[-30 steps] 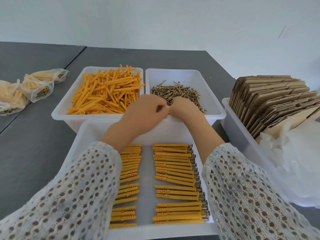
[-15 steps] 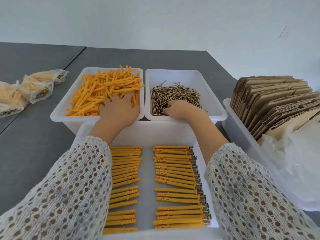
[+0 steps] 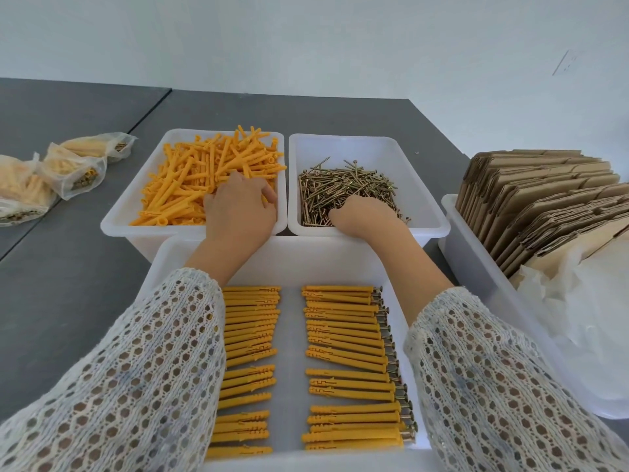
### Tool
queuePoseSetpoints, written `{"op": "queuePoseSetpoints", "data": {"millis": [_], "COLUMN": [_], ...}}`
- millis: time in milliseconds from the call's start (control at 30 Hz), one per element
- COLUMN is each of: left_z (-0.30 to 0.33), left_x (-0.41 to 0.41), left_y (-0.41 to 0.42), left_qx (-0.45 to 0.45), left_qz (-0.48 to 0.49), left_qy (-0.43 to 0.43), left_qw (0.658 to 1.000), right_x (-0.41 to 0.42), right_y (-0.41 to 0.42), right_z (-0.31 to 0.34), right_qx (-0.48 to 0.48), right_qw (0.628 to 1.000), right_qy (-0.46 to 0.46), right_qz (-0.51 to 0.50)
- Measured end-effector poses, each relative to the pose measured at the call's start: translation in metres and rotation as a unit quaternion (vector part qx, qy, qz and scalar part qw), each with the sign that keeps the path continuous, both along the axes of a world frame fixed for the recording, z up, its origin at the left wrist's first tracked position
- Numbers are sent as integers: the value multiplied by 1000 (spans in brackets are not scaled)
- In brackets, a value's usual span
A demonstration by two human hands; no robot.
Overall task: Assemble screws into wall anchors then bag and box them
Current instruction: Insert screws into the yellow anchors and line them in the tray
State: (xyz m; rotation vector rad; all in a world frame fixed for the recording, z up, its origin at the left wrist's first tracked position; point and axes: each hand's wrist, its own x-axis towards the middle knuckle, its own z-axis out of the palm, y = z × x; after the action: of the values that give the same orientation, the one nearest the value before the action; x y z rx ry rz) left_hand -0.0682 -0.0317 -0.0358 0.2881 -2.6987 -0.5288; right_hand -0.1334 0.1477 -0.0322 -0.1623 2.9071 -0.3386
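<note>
The loose yellow wall anchors lie heaped in the left of two white tubs at the far side, and the left hand rests on the near right part of that heap, fingers curled down into the anchors; whether it actually holds one I cannot tell. Just beside it, the right tub holds a pile of brass-coloured screws, and the right hand lies on the near edge of the pile with its fingers bent into the screws; what it grasps, if anything, is hidden under the hand. The anchor tub and the screw tub touch side by side.

Nearer the person, a larger white tray holds two neat columns of finished anchors, each lying crosswise; screw heads stick out at the right ends of the right column. Both forearms, in open-knit white sleeves, reach over this tray.

To the right stands another white bin with flattened cardboard boxes standing on edge and clear plastic bags in front of them. Far left on the grey table lie several filled bags of anchors and screws
</note>
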Motion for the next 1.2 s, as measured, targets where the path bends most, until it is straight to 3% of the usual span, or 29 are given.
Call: {"op": "queuePoseSetpoints", "data": {"millis": [200, 767, 867, 967, 1033, 1200], "left_z": [-2, -2, -1, -6, -8, -6], "left_x": [2, -6, -5, -2, -2, -2], "left_y": [-2, -8, -7, -1, 2, -1], "left_qx": [123, 238, 206, 70, 32, 101], "left_qz": [-11, -3, 13, 30, 39, -15], "left_qy": [45, 63, 45, 32, 37, 70], "left_qw": [991, 969, 977, 997, 998, 992], "right_x": [3, 0, -1, 0, 2, 9], "right_y": [3, -4, -2, -1, 0, 1], "right_z": [2, 4, 3, 3, 3, 4], "right_qx": [-37, -50, -51, -48, -44, -30], "right_qw": [999, 996, 997, 998, 998, 998], "right_qy": [0, -70, -59, -46, -31, 35], "right_qz": [-4, 9, 7, 3, -14, -46]}}
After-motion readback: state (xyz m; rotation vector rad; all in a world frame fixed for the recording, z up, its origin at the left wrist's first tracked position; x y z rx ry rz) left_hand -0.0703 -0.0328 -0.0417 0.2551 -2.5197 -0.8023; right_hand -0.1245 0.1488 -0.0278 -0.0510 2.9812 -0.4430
